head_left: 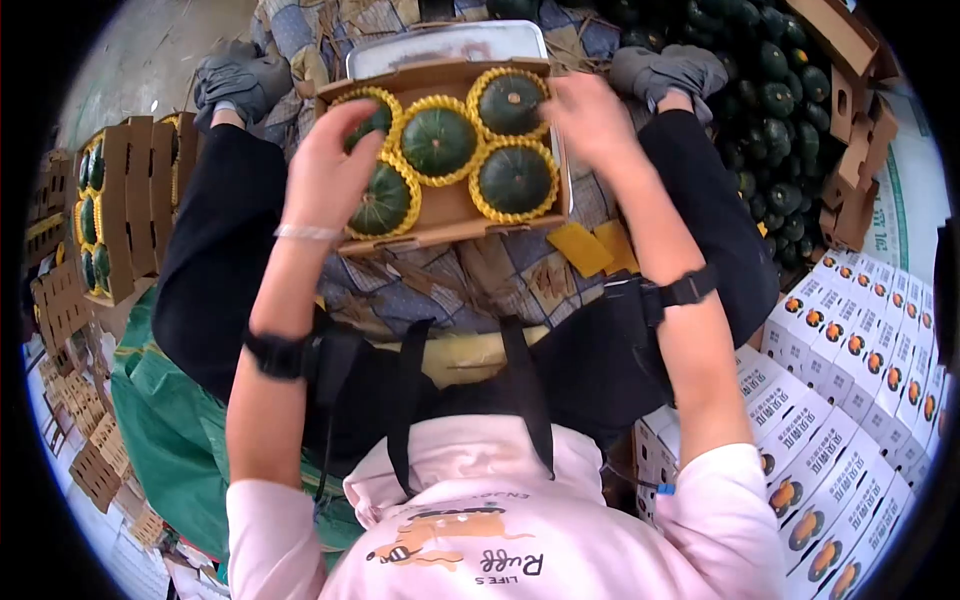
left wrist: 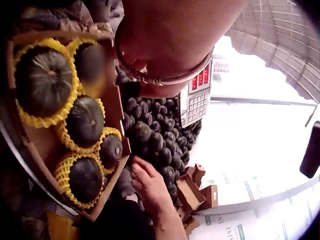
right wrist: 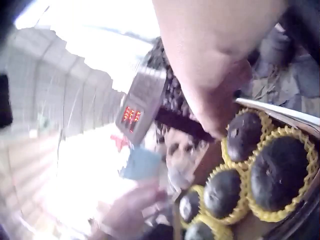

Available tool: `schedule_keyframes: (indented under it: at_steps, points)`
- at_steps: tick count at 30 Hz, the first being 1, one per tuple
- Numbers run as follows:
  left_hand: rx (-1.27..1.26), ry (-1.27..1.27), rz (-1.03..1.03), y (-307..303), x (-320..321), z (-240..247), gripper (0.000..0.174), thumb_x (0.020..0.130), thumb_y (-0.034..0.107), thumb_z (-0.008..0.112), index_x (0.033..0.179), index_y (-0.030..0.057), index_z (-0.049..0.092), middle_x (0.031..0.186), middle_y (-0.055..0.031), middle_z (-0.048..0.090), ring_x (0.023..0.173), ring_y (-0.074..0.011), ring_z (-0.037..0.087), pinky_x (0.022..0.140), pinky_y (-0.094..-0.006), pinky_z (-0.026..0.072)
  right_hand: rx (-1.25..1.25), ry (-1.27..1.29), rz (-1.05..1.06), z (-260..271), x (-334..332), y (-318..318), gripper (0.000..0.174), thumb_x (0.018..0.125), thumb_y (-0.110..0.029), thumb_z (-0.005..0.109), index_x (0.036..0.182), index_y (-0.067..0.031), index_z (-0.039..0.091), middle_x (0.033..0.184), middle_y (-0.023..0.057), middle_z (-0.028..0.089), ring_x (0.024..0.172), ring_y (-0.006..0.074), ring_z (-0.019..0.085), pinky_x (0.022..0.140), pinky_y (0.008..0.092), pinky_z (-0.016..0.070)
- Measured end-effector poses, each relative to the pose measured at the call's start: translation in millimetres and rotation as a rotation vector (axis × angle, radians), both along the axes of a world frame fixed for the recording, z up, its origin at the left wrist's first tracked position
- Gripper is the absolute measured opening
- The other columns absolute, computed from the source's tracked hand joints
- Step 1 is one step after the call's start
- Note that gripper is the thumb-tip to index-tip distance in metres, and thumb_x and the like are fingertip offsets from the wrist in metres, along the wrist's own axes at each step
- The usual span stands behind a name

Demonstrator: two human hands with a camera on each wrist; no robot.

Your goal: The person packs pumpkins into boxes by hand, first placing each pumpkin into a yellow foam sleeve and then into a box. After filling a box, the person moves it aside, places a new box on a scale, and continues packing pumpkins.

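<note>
A shallow cardboard box (head_left: 440, 205) holds several dark green squashes, each in a yellow foam net. My left hand (head_left: 325, 175) hovers over the box's left side, its thumb and fingers spread apart. It partly covers the upper left squash (head_left: 378, 118) and the lower left squash (head_left: 385, 203). At the box's far right corner is my right hand (head_left: 592, 120), slightly blurred, fingertips close beside the upper right squash (head_left: 512, 104). The middle squash (head_left: 438, 141) and lower right squash (head_left: 514, 180) sit untouched. Both wrist views hide part of their own hand behind the wrist.
A metal tray (head_left: 450, 42) lies under the box. A scale display (left wrist: 197, 82) glows red beyond. Loose squashes (head_left: 780, 100) pile up at the right. Printed white cartons (head_left: 830, 440) stand lower right; packed boxes (head_left: 125, 200) stand left. Yellow foam pieces (head_left: 580, 250) lie near the box.
</note>
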State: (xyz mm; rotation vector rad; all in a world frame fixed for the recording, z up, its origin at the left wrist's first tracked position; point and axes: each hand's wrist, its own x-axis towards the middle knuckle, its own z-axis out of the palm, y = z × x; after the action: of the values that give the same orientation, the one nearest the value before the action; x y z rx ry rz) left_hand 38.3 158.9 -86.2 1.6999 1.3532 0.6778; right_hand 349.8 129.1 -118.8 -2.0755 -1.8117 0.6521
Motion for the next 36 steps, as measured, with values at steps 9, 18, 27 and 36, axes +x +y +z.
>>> schedule_keyframes:
  at_steps: [9,18,27,36]
  points:
    - [-0.542,-0.360,0.042,-133,-4,33,0.025,0.089,0.002,0.059,0.113,-0.0011,0.059,0.105,-0.0052,0.064,0.098,-0.0118,0.059,0.087,-0.0248,0.0470,-0.988,-0.373,0.155,-108,30,-102,0.059,0.067,-0.031,0.078,0.116,-0.0030,0.062,0.114,0.0181,0.063,0.108,0.0308,0.060,0.093,0.0389,0.0472]
    - [-0.580,-0.666,-0.270,-150,43,38,0.057,0.090,0.008,0.062,0.138,0.0005,0.032,0.124,-0.0087,0.052,0.113,-0.0133,0.052,0.094,-0.0268,0.0439,-0.149,0.664,-0.056,127,-80,-131,0.026,0.078,-0.010,0.068,0.101,-0.0002,0.060,0.096,0.0172,0.065,0.087,0.0298,0.064,0.077,0.0338,0.0503]
    - [-0.932,-0.882,0.207,-162,-18,64,0.026,0.096,0.019,0.055,0.108,-0.0032,0.061,0.094,-0.0069,0.065,0.084,-0.0118,0.061,0.075,-0.0271,0.0507,-0.352,1.128,-0.065,115,-125,-148,0.019,0.084,-0.010,0.070,0.099,0.0004,0.064,0.094,0.0037,0.067,0.082,0.0108,0.062,0.072,0.0251,0.0497]
    - [-0.154,-0.062,0.036,-137,-18,65,0.042,0.076,-0.006,0.065,0.115,0.0027,0.052,0.084,-0.0020,0.055,0.075,-0.0106,0.053,0.068,-0.0244,0.0451,-0.288,0.557,-0.187,88,-129,-136,0.027,0.077,-0.008,0.076,0.092,-0.0037,0.054,0.091,-0.0025,0.062,0.077,0.0095,0.054,0.071,0.0280,0.0459]
